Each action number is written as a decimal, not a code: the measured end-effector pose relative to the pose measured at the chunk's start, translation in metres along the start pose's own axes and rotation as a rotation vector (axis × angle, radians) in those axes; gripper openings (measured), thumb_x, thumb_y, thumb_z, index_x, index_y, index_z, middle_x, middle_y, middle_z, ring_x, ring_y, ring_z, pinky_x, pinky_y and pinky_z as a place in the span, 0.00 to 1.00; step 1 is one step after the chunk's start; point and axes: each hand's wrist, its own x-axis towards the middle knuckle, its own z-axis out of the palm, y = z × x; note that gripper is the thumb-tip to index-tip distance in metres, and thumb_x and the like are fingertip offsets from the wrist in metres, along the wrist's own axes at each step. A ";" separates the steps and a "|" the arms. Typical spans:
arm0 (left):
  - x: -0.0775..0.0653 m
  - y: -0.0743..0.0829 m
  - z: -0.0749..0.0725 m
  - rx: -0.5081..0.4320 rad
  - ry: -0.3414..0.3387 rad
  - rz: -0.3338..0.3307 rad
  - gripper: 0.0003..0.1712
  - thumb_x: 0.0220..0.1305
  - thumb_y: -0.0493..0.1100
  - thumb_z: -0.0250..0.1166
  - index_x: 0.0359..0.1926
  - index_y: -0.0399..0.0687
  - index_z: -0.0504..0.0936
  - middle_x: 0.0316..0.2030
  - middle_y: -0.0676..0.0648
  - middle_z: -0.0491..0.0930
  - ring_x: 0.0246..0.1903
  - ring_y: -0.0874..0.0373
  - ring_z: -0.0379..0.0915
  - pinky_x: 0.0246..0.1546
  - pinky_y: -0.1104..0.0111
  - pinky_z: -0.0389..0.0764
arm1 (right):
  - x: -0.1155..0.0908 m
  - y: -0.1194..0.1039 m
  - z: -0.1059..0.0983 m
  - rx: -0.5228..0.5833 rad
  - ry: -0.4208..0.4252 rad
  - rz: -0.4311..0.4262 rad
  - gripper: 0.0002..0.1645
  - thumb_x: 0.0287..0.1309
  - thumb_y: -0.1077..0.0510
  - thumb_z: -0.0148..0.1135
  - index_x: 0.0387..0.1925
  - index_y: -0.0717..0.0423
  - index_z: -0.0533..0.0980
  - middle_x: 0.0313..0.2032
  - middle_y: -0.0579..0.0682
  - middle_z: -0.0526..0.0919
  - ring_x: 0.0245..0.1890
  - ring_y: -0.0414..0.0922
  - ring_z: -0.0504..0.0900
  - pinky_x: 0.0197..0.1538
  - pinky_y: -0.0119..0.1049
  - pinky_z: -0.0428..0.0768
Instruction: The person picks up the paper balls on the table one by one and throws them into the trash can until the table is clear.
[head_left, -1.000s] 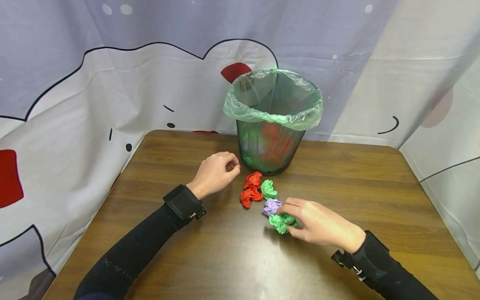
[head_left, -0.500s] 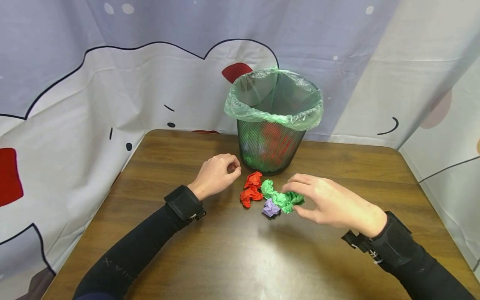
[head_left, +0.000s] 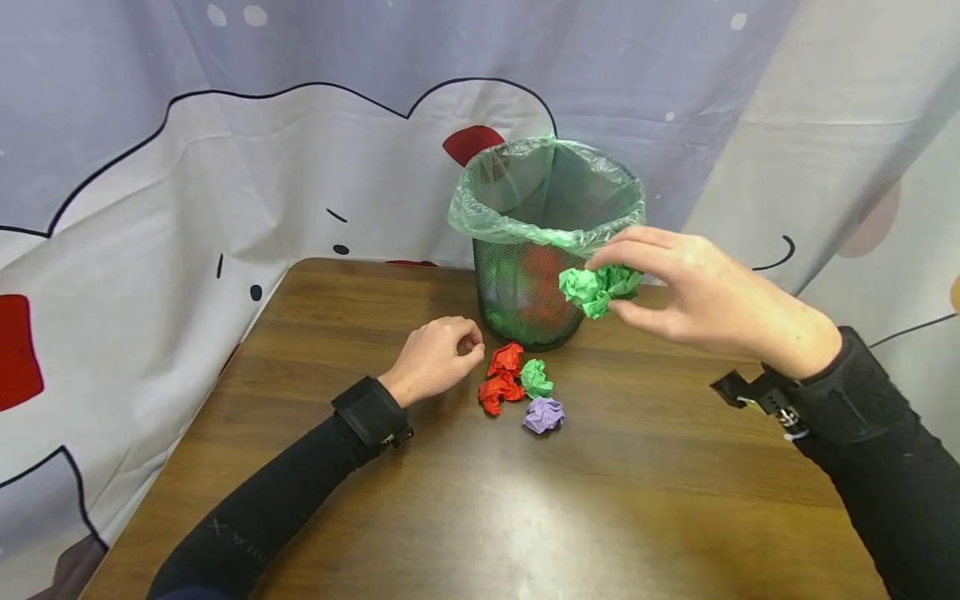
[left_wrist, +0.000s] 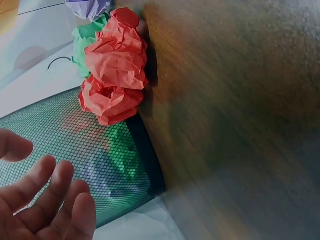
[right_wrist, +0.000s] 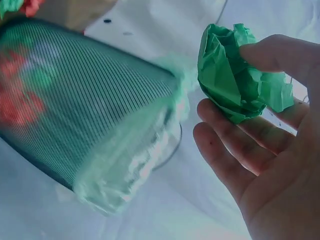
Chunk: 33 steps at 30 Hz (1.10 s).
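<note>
My right hand (head_left: 697,292) pinches a crumpled green paper ball (head_left: 596,289) between thumb and fingers, raised in front of the right side of the mesh wastebasket (head_left: 517,292). In the right wrist view the same green paper ball (right_wrist: 232,75) sits between the thumb and fingertips. My left hand (head_left: 435,358) rests on the table left of the basket's base, its fingers loosely curled with nothing in them. Beside it lie two red paper balls (head_left: 501,390), a smaller green paper ball (head_left: 536,378) and a purple paper ball (head_left: 543,415).
A pale green plastic bag (head_left: 480,212) lines the basket and folds over its rim. Red, green and purple paper shows through the mesh. The wooden table (head_left: 420,500) meets a patterned curtain (head_left: 225,175) at the back and sides.
My right hand has lifted the larger green paper ball off the table, past the purple one, up and back to the basket's height. The left hand has hardly moved.
</note>
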 end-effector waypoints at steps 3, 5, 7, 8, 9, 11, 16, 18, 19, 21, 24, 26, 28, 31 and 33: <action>-0.001 -0.001 0.001 0.004 0.002 0.006 0.04 0.62 0.46 0.63 0.33 0.54 0.83 0.32 0.51 0.83 0.32 0.61 0.75 0.32 0.65 0.75 | 0.011 0.006 -0.010 -0.031 0.024 0.003 0.25 0.47 0.66 0.71 0.51 0.55 0.81 0.46 0.46 0.84 0.42 0.38 0.79 0.45 0.28 0.74; -0.002 -0.001 0.002 0.005 0.001 0.009 0.05 0.62 0.46 0.63 0.34 0.53 0.84 0.32 0.51 0.83 0.32 0.61 0.75 0.32 0.65 0.76 | 0.019 0.010 -0.016 -0.047 0.037 0.016 0.24 0.47 0.66 0.71 0.50 0.56 0.81 0.46 0.47 0.84 0.41 0.38 0.78 0.45 0.28 0.73; -0.003 -0.002 0.002 0.006 0.001 0.012 0.05 0.62 0.46 0.63 0.34 0.53 0.84 0.33 0.51 0.83 0.32 0.61 0.75 0.32 0.65 0.76 | 0.026 0.015 -0.023 -0.067 0.038 0.039 0.24 0.48 0.66 0.71 0.51 0.56 0.81 0.46 0.48 0.84 0.41 0.38 0.77 0.45 0.29 0.72; -0.003 -0.002 0.002 0.006 0.000 0.011 0.05 0.63 0.46 0.63 0.34 0.53 0.84 0.33 0.51 0.83 0.32 0.61 0.75 0.32 0.65 0.76 | 0.030 0.017 -0.026 -0.080 0.034 0.058 0.24 0.49 0.66 0.71 0.51 0.56 0.80 0.46 0.48 0.84 0.41 0.38 0.76 0.45 0.30 0.71; -0.003 -0.002 0.002 0.005 0.000 0.010 0.05 0.63 0.45 0.63 0.35 0.53 0.84 0.32 0.51 0.83 0.32 0.61 0.75 0.32 0.65 0.76 | 0.033 0.019 -0.029 -0.090 0.028 0.078 0.24 0.50 0.66 0.70 0.51 0.56 0.80 0.46 0.48 0.84 0.40 0.38 0.75 0.44 0.30 0.70; -0.004 -0.002 0.002 0.004 -0.001 0.007 0.05 0.63 0.45 0.63 0.35 0.52 0.84 0.32 0.52 0.82 0.32 0.61 0.75 0.32 0.65 0.75 | 0.040 0.025 -0.034 -0.114 0.007 0.122 0.23 0.52 0.65 0.70 0.52 0.55 0.80 0.47 0.49 0.84 0.38 0.38 0.74 0.43 0.32 0.69; -0.006 -0.003 0.002 0.013 -0.009 0.003 0.04 0.63 0.46 0.64 0.35 0.53 0.84 0.31 0.55 0.80 0.32 0.62 0.74 0.32 0.66 0.75 | 0.056 0.041 -0.041 -0.143 -0.059 0.213 0.23 0.56 0.62 0.69 0.55 0.56 0.79 0.50 0.53 0.83 0.38 0.46 0.79 0.43 0.40 0.74; -0.007 -0.004 0.002 0.014 -0.012 0.001 0.04 0.63 0.46 0.64 0.35 0.53 0.84 0.31 0.56 0.80 0.32 0.62 0.74 0.33 0.67 0.75 | 0.063 0.047 -0.044 -0.144 -0.078 0.239 0.23 0.58 0.62 0.68 0.56 0.57 0.78 0.51 0.54 0.83 0.40 0.49 0.80 0.45 0.45 0.77; -0.007 -0.004 0.002 0.014 -0.012 0.000 0.04 0.63 0.46 0.64 0.35 0.53 0.84 0.31 0.56 0.80 0.32 0.62 0.74 0.33 0.66 0.75 | 0.066 0.050 -0.045 -0.145 -0.086 0.254 0.22 0.59 0.61 0.67 0.56 0.57 0.78 0.52 0.54 0.82 0.41 0.50 0.81 0.46 0.46 0.77; -0.008 -0.004 0.002 0.014 -0.012 0.000 0.04 0.63 0.46 0.64 0.35 0.53 0.84 0.31 0.56 0.80 0.32 0.62 0.74 0.33 0.66 0.75 | 0.072 0.056 -0.047 -0.146 -0.101 0.283 0.22 0.60 0.60 0.66 0.57 0.57 0.77 0.53 0.55 0.82 0.42 0.52 0.81 0.47 0.47 0.78; -0.009 -0.005 0.001 0.013 -0.018 -0.003 0.05 0.63 0.46 0.64 0.36 0.53 0.84 0.32 0.55 0.80 0.32 0.62 0.74 0.33 0.66 0.76 | 0.079 0.065 -0.047 -0.148 -0.141 0.342 0.24 0.62 0.58 0.64 0.59 0.57 0.77 0.54 0.56 0.81 0.41 0.54 0.83 0.46 0.48 0.77; -0.010 -0.005 0.001 0.016 -0.023 -0.006 0.05 0.63 0.46 0.64 0.36 0.53 0.84 0.32 0.55 0.81 0.33 0.62 0.74 0.33 0.66 0.76 | 0.084 0.071 -0.046 -0.148 -0.177 0.375 0.24 0.64 0.56 0.63 0.61 0.56 0.76 0.56 0.57 0.80 0.40 0.54 0.83 0.45 0.48 0.76; -0.011 -0.005 0.002 0.016 -0.028 -0.012 0.05 0.64 0.46 0.64 0.36 0.53 0.84 0.32 0.54 0.81 0.33 0.62 0.74 0.34 0.66 0.76 | 0.088 0.076 -0.044 -0.141 -0.209 0.401 0.25 0.64 0.55 0.62 0.61 0.55 0.76 0.57 0.57 0.80 0.39 0.54 0.83 0.44 0.47 0.75; -0.011 -0.004 0.002 0.020 -0.038 -0.016 0.05 0.64 0.46 0.63 0.36 0.53 0.84 0.32 0.55 0.81 0.33 0.62 0.74 0.34 0.66 0.76 | 0.092 0.084 -0.040 -0.122 -0.253 0.434 0.26 0.65 0.53 0.62 0.63 0.54 0.75 0.57 0.58 0.80 0.41 0.54 0.82 0.45 0.48 0.75; -0.011 -0.004 0.003 0.021 -0.045 -0.013 0.05 0.64 0.46 0.63 0.36 0.53 0.84 0.32 0.55 0.80 0.32 0.62 0.74 0.33 0.66 0.76 | 0.093 0.088 -0.038 -0.099 -0.280 0.464 0.28 0.65 0.52 0.62 0.65 0.53 0.73 0.57 0.58 0.79 0.46 0.55 0.81 0.48 0.50 0.75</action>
